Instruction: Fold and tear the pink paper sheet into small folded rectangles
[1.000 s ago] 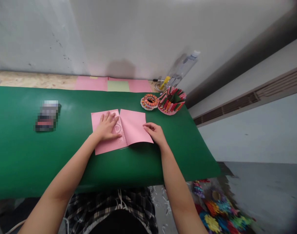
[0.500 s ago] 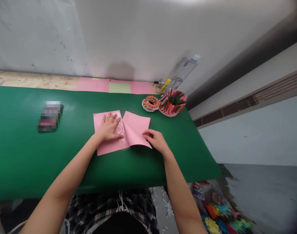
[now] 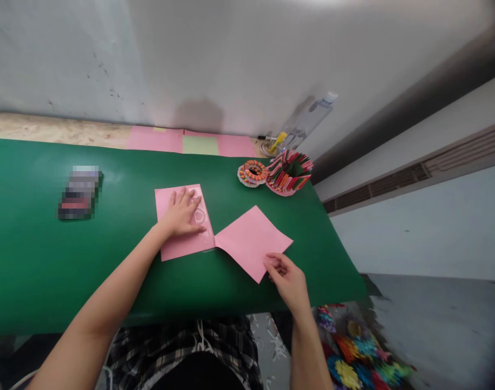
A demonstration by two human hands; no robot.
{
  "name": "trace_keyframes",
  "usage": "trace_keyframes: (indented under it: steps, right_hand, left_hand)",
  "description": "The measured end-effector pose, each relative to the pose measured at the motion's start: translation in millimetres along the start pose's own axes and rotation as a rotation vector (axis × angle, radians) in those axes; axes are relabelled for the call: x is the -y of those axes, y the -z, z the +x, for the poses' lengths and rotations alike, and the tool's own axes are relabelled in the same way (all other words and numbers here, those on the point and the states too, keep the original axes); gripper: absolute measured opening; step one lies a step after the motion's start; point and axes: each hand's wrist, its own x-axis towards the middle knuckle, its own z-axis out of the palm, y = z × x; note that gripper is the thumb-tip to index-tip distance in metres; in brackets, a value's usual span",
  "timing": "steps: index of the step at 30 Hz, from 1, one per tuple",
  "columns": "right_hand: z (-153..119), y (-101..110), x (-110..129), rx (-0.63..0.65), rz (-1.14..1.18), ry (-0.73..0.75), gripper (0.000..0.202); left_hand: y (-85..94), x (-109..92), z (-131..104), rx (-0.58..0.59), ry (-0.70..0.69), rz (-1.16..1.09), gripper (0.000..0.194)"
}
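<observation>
- Left hand [image 3: 182, 214]: lies flat, fingers spread, across a clear plastic stencil ruler [image 3: 199, 216] and the left pink sheet [image 3: 184, 248]; the broad spread appears meant to pin both against the green table cover [image 3: 48, 260].
- Right hand [image 3: 288, 277]: pinches the right pink sheet [image 3: 251, 238] near its lower edge between thumb and fingers; a light edge grip probably avoids creasing it.
- Hands: well apart, one on each sheet.
- Sheets: both before the person; the right one is turned cornerwise, its left corner meeting the left sheet's lower right corner. Whether they are joined there cannot be told.
- Ruler: runs along the left sheet's right edge, seemingly as a straight guide.
- Surroundings: folded-paper rings [image 3: 252, 173] and a folded-paper bowl [image 3: 288, 173] sit beyond the sheets, presumably out of the hands' way; a pixelated object [image 3: 80, 192] lies to the left.
</observation>
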Motion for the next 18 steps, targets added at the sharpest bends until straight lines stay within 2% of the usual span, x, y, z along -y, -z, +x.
trace_keyframes:
  steps: [4,10,14,18]
  right_hand:
    - [-16.9,28.8,-15.5,-0.064,-0.173,0.019,0.044]
    - [-34.3,65.6,-18.5,-0.291,-0.389,0.01,0.06]
    - [-35.4,71.3,-8.0,-0.442,-0.395,0.091,0.064]
    - [-29.7,63.8,7.0,-0.523,-0.18,0.191,0.061]
  left_hand:
    - [-0.1,0.5,0.2,-0.008,-0.002,-0.002,0.098]
    - [0.7,-2.2,-3.4,0.013,0.057,-0.013,0.096]
    - [-2.1,-8.0,-7.3,0.015,0.15,-0.031,0.099]
    - [-5.5,-6.6,-6.3,-0.005,0.124,-0.034,0.102]
